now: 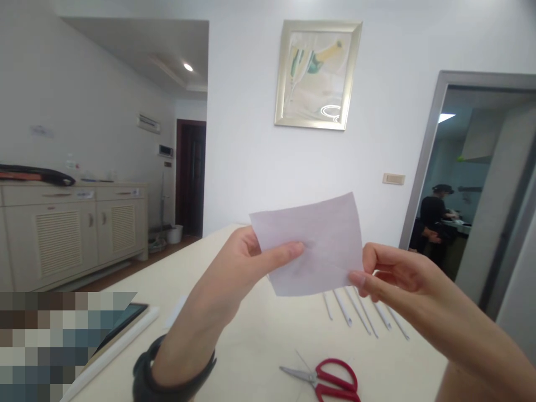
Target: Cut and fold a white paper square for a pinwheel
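A sheet of white paper (322, 229) is held up above the table, slightly bowed. My left hand (259, 257) grips it from the left, thumb flat on the near face and the fingers hidden behind. At the lower right corner my right hand (389, 276) pinches the sheet between thumb and fingers. Beneath and behind it lie several thin rolled paper tubes (343, 310), side by side, their far ends covered by the sheet. Red-handled scissors (322, 379) rest on the table in front, blades partly apart and pointing left.
The cream table (251, 357) reaches toward the white wall. At its left edge a blurred-out patch hides part of a dark flat object (125, 324). A white cabinet (67, 234) stands far left. Through the doorway at right, a person (435, 209) in dark clothes is visible.
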Demonstrator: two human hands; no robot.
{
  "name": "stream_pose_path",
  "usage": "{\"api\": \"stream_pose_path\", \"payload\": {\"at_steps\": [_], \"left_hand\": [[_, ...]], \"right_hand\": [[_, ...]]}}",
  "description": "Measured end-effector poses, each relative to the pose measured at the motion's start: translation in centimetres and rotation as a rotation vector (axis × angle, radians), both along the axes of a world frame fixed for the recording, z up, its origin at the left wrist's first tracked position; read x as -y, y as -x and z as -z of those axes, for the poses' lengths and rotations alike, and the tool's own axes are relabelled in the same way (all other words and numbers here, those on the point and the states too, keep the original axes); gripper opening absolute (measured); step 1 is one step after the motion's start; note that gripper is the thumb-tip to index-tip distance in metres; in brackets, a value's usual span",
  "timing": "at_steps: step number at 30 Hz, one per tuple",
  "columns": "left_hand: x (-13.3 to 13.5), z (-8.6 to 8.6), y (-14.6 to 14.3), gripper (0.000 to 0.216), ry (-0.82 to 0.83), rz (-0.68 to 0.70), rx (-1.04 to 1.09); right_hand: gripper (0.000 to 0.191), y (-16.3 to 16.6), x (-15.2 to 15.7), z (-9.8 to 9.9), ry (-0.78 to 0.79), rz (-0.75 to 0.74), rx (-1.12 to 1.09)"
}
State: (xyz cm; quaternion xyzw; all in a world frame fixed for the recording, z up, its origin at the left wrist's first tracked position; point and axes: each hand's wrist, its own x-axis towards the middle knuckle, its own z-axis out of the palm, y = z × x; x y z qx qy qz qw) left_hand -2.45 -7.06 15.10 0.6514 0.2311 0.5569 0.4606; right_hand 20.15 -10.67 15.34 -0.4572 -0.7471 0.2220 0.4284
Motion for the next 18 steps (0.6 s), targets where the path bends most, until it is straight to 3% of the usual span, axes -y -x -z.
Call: {"api": "stream_pose_path", "payload": {"at_steps": [3, 7, 10, 15, 18], "left_hand": [[0.0, 0.0, 0.1, 0.023, 0.013, 0.013, -0.073], [0.7, -0.3, 0.0, 0.011, -0.034, -0.069, -0.244], [1.1, -0.4, -0.2, 0.017, -0.078, -0.088, -0.346], [0.8, 0.2, -0.1, 0.026, 0.070, 0.056, -0.294], [0.6, 0.4, 0.0, 0.028, 0.105, 0.062, -0.277]], "right_hand": [[0.030, 0.4, 0.4, 0.0, -0.019, -0.024, 0.041], [0.012, 1.4, 0.6, -0.4, -0.064, -0.043, 0.003], [0.012, 2.1, 0.7, -0.8, -0.062, -0.021, -0.048], [0.018, 3.0, 1.1, -1.1, 0.001, -0.030, -0.235], [0.024, 3.4, 1.1, -1.1, 0.020, -0.052, -0.299]]}}
